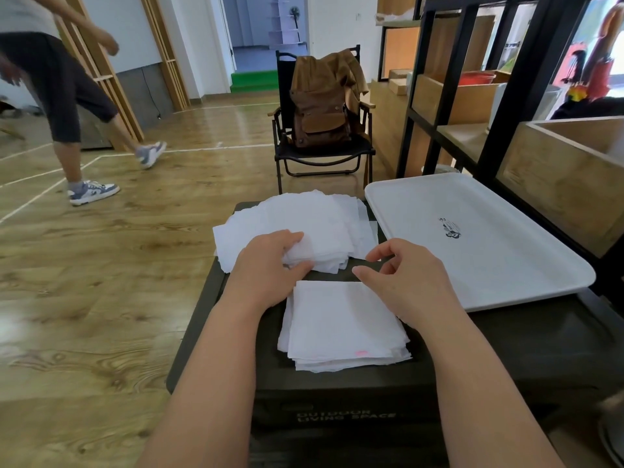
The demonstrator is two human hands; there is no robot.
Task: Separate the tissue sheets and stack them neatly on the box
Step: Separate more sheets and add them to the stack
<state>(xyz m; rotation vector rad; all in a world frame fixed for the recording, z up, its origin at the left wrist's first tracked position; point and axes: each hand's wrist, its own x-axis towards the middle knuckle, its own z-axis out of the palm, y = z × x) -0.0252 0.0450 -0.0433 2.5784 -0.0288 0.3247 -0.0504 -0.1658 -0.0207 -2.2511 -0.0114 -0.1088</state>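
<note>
Tissue sheets in two heaps on the dark box (216, 336), low in the frame's centre. Going from left to right:

Left hand (266, 265) first, just left of centre, curled round the near edge of the loose pile (304, 221), thumb under and fingers over a thin wad of sheets. Pile spread untidily toward the upper centre, edges fanned out, long side running left to right.

Next, below and right of that hand, the neat stack (341, 322), squared up, touching the left wrist at its left edge.

Right hand (401, 278) right of centre, holding nothing, fingers loosely bent, thumb and forefinger parted and aimed left at the wad. Fingertips near the wad but apart from it, with a strip of bare box between. Heel of this hand over the neat stack's upper right corner.

Judgement: right hand nearer for peeling one sheet off, then down to the stack directly under it.

Farther right, white tray (479, 238) lying partly on the box.

Hard to make out: number of sheets in the pinched wad, and whether any already lifted apart. Far corner of the loose pile hiding the box's rear edge. Box front cut by the forearms.
</note>
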